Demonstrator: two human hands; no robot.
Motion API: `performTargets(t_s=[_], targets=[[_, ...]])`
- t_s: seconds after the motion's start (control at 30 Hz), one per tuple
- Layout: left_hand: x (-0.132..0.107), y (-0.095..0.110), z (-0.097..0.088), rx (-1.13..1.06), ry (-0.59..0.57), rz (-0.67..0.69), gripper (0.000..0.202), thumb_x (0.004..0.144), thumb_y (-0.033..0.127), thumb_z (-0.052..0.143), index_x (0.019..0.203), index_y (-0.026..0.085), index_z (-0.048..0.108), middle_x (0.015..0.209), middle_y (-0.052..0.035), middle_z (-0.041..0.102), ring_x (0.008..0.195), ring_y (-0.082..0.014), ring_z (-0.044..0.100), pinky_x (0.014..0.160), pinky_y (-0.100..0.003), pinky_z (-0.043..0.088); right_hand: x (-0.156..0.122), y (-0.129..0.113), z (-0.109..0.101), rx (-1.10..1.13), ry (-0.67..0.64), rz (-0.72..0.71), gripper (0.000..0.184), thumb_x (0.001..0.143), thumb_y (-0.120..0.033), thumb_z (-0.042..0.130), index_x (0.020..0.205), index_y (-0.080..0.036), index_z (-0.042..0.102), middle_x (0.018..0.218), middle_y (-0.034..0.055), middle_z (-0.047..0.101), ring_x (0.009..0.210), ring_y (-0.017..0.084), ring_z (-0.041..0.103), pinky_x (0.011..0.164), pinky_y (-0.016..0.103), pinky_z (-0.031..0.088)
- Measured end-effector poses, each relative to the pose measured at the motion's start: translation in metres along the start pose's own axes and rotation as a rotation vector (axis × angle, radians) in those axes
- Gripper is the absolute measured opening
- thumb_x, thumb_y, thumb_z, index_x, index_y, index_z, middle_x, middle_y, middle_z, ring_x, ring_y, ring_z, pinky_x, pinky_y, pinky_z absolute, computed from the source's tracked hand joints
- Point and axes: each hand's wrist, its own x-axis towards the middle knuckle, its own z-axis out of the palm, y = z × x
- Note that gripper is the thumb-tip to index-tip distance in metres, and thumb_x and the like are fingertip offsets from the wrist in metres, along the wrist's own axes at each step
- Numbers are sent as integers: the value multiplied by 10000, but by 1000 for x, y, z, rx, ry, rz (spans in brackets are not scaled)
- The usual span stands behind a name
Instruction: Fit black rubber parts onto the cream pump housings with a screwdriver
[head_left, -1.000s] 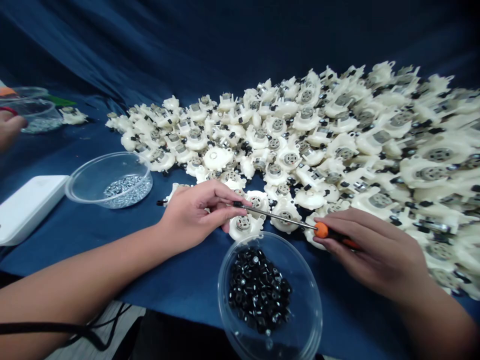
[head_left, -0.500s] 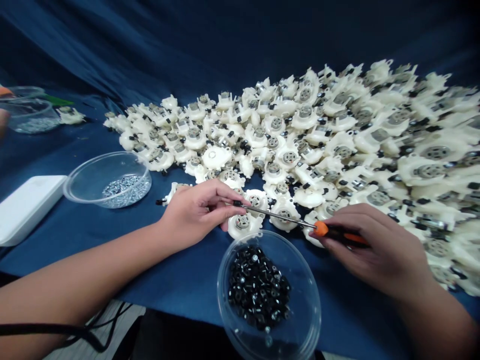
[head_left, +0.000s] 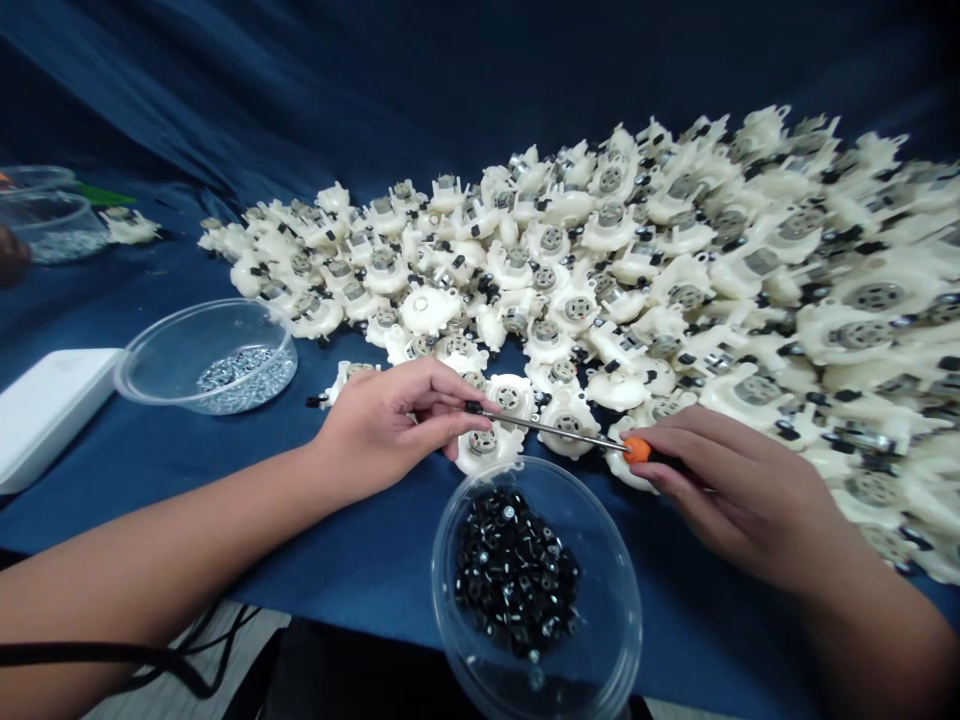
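Note:
My right hand (head_left: 739, 490) grips the orange and black handle of a screwdriver (head_left: 551, 427), whose long metal shaft points left. At the shaft's tip, a small black part (head_left: 475, 407) sits pinched between the thumb and fingers of my left hand (head_left: 401, 420). Just beneath the shaft lie white plastic housings with round grey motors (head_left: 484, 445). Below both hands stands a clear round tub (head_left: 619, 600) holding many small black pieces, some with shiny screws. My fingers partly hide the black part.
A large pile of white motor housings (head_left: 555, 240) covers the back and right. At left are a clear bowl of silvery screws (head_left: 247, 380) and a white box (head_left: 52, 415). Another person's hand (head_left: 11, 255) shows by clear tubs (head_left: 60, 225) at far left.
My view has shifted slightly. My right hand's fingers have moved on the screwdriver handle, covering more of it. The other person's hand at far left has moved a little.

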Motion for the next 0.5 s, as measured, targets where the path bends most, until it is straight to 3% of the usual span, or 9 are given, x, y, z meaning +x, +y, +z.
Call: performTargets(t_s=[0.17, 0.4, 0.5], targets=[[0, -1, 0, 7, -1, 0, 138, 1077, 163, 992, 1161, 240, 915, 1006, -18, 981, 636, -126, 876, 629, -171, 705, -4, 0, 3, -26, 35, 60, 184, 1160, -256, 832, 1328, -281, 762, 1091, 81, 859, 866, 248, 849, 747, 360, 714], [0, 2, -2, 79, 8, 25, 97, 1095, 217, 991, 1155, 253, 923, 1044, -12, 981, 644, -122, 880, 625, -172, 699, -6, -6, 1, -48, 71, 21, 167, 1196, -202, 783, 1310, -324, 773, 1090, 66, 895, 876, 256, 880, 736, 363, 744], [0, 2, -3, 58, 13, 43, 118, 1085, 187, 992, 1156, 249, 920, 1037, -7, 978, 639, -121, 879, 652, -178, 720, -4, -5, -1, -52, 46, 5, 115, 1207, -259, 796, 1312, -307, 806, 1125, 67, 916, 901, 254, 898, 765, 342, 746]])
